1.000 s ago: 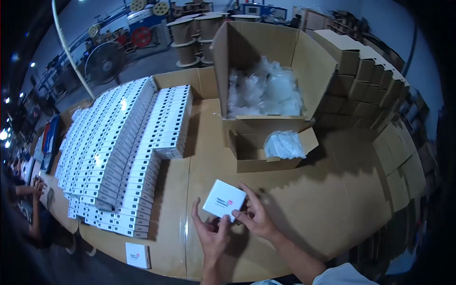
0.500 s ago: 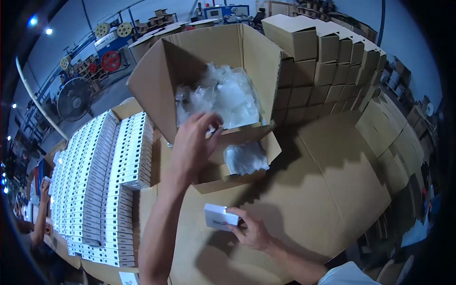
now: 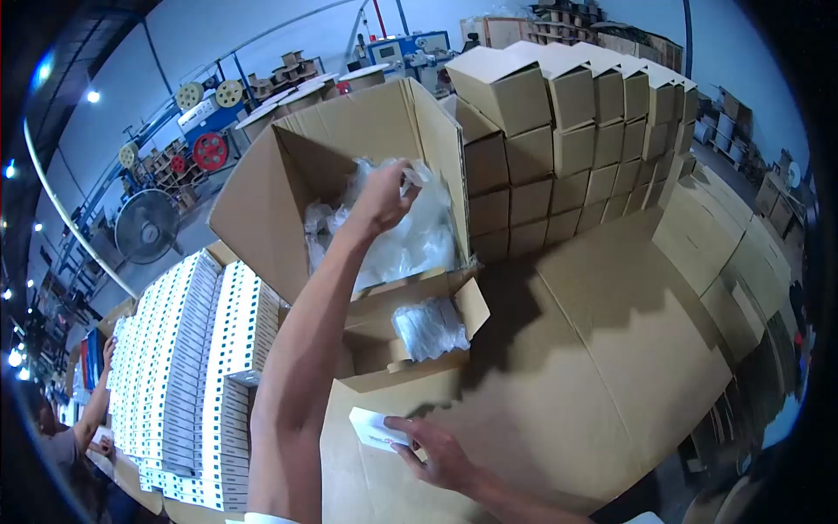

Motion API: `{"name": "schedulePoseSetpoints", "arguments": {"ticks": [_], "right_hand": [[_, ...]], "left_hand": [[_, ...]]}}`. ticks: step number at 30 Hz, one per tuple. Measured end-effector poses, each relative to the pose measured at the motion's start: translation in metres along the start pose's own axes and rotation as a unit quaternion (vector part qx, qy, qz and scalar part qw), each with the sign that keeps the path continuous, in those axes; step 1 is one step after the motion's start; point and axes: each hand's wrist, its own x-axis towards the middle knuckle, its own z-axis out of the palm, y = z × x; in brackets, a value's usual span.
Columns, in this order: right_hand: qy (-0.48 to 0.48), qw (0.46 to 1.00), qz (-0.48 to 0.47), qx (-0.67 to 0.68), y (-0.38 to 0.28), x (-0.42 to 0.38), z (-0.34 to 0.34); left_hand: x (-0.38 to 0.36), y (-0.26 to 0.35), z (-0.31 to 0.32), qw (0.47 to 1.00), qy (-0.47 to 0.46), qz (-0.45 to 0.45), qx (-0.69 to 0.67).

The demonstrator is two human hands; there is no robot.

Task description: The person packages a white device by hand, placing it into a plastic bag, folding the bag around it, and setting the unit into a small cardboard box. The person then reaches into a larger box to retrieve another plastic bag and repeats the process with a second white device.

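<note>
My left hand (image 3: 385, 197) reaches into the large open carton (image 3: 253, 196), its fingers pinched on clear plastic bags (image 3: 410, 240) piled inside. Low in the middle, my right hand (image 3: 436, 451) holds a small white box (image 3: 371, 429) by its right end, thumb and fingers on either side. Between the two hands stands a smaller open carton (image 3: 367, 381), with plastic-wrapped items (image 3: 430, 329) lying in its right part.
Rows of stacked white boxes (image 3: 175, 367) stand at the left. Brown cartons (image 3: 528, 157) are stacked behind at the right, on the cardboard surface (image 3: 611, 349). A co-worker's arm (image 3: 93, 406) shows at the far left. A fan (image 3: 147, 226) stands beyond.
My left hand has moved up and further into the large carton, onto the plastic bags. My right hand still holds the white box, now slightly lower and further left in view. The view has shifted.
</note>
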Motion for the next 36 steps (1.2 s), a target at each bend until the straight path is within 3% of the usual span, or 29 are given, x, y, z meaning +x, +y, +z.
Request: {"name": "schedulePoseSetpoints", "arguments": {"ticks": [2,3,6,7,10,11,13,15,17,21,22,26,29,33,36], "right_hand": [[-0.004,0.999,0.039,0.003,-0.004,0.0,-0.002],[-0.006,0.998,0.059,0.004,-0.005,0.0,-0.004],[0.061,0.993,-0.086,-0.058,0.009,0.003,-0.008],[0.076,0.993,-0.059,-0.065,0.007,0.002,-0.011],[0.122,0.992,0.025,-0.03,-0.007,0.0,-0.018],[0.118,0.992,-0.008,-0.044,-0.004,0.001,-0.025],[0.13,0.99,0.052,0.032,-0.015,0.002,-0.036],[0.142,0.987,0.011,0.07,-0.014,0.001,-0.044],[0.124,0.97,0.083,0.189,-0.028,0.0,-0.044],[0.071,0.982,0.133,0.114,-0.039,0.002,-0.039],[0.088,0.992,0.09,-0.001,-0.026,-0.004,-0.031],[0.14,0.959,0.238,0.061,-0.011,-0.012,-0.013],[0.139,0.966,0.212,0.052,-0.005,-0.008,-0.027],[0.14,0.959,0.191,0.154,-0.007,-0.007,-0.029],[0.154,0.957,0.197,0.147,-0.009,-0.007,-0.029]], "left_hand": [[-0.002,0.017,-0.023,0.992,0.061,-0.103,-0.042],[-0.002,0.013,-0.027,0.987,0.09,-0.104,-0.083],[-0.019,0.004,-0.04,0.947,0.18,-0.105,-0.243],[-0.035,0.025,-0.056,0.928,0.18,-0.148,-0.292],[-0.095,0.047,-0.08,0.934,0.208,-0.145,-0.254],[-0.122,0.059,-0.085,0.923,0.212,-0.159,-0.278],[-0.18,0.086,-0.088,0.911,0.236,-0.178,-0.288],[-0.24,0.101,-0.072,0.885,0.259,-0.206,-0.327],[-0.296,0.117,-0.053,0.892,0.247,-0.252,-0.283],[-0.356,0.145,-0.015,0.872,0.185,-0.316,-0.326],[-0.361,0.149,-0.006,0.877,0.193,-0.3,-0.321],[-0.38,0.143,0.01,0.871,0.162,-0.325,-0.331],[-0.381,0.14,-0.004,0.814,0.161,-0.344,-0.438],[-0.387,0.13,-0.007,0.789,0.163,-0.35,-0.477],[-0.388,0.129,-0.009,0.772,0.136,-0.361,-0.505]]}}
